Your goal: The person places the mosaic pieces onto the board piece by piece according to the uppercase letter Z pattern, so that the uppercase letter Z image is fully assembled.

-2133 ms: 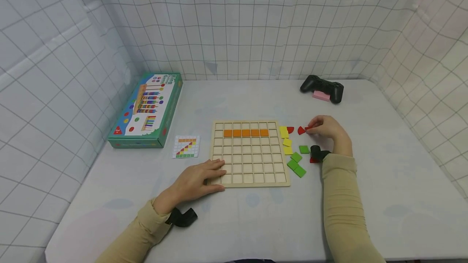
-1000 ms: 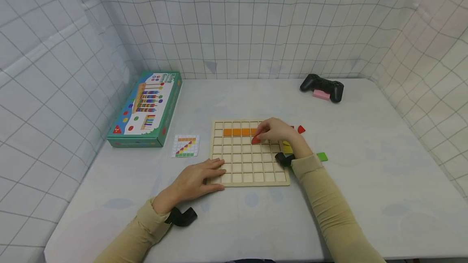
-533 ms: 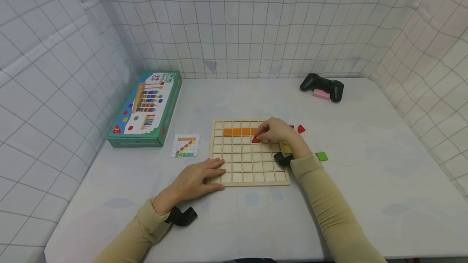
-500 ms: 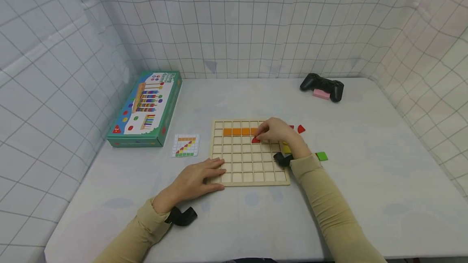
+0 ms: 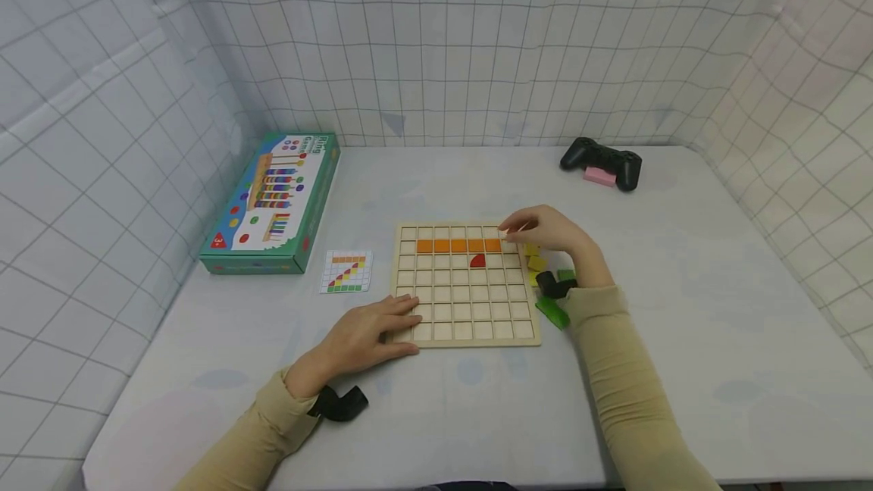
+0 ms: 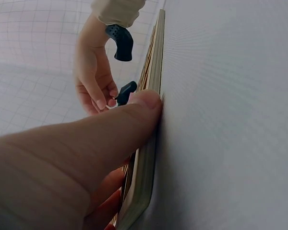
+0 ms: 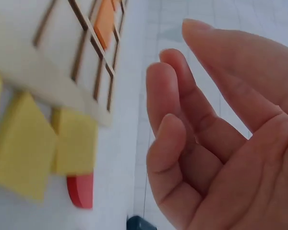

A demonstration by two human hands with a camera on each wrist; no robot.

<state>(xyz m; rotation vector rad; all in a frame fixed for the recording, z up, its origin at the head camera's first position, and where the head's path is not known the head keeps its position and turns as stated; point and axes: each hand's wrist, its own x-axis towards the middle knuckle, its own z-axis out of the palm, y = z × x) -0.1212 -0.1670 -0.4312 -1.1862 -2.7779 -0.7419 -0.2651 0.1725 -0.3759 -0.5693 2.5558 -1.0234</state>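
A wooden grid board (image 5: pixel 452 339) lies flat on the table, with a row of orange tiles (image 5: pixel 442 246) near its top. Below that row, a red quarter-circle piece (image 5: pixel 477 261) sits in a cell. My left hand (image 5: pixel 364 336) rests on the board's lower left corner, fingers straight; its thumb (image 6: pixel 134 112) touches the near edge in the left wrist view. Over the upper right corner hovers my right hand (image 5: pixel 549 230), its fingers loosely bent around nothing. Yellow tiles (image 7: pixel 76 143) and a red piece (image 7: pixel 81 190) show below it in the right wrist view.
Green tiles (image 5: pixel 552 312) lie right of the board, partly behind the right wrist's black camera (image 5: pixel 555 285). A printed pattern card (image 5: pixel 346 272) lies to the left, near a green game box (image 5: pixel 273 203). A black game controller (image 5: pixel 602 164) stands at the back right.
My right hand carried a red quarter-circle piece from the right side to the board, set it in a cell and let go, then moved up and right. The left hand stayed still.
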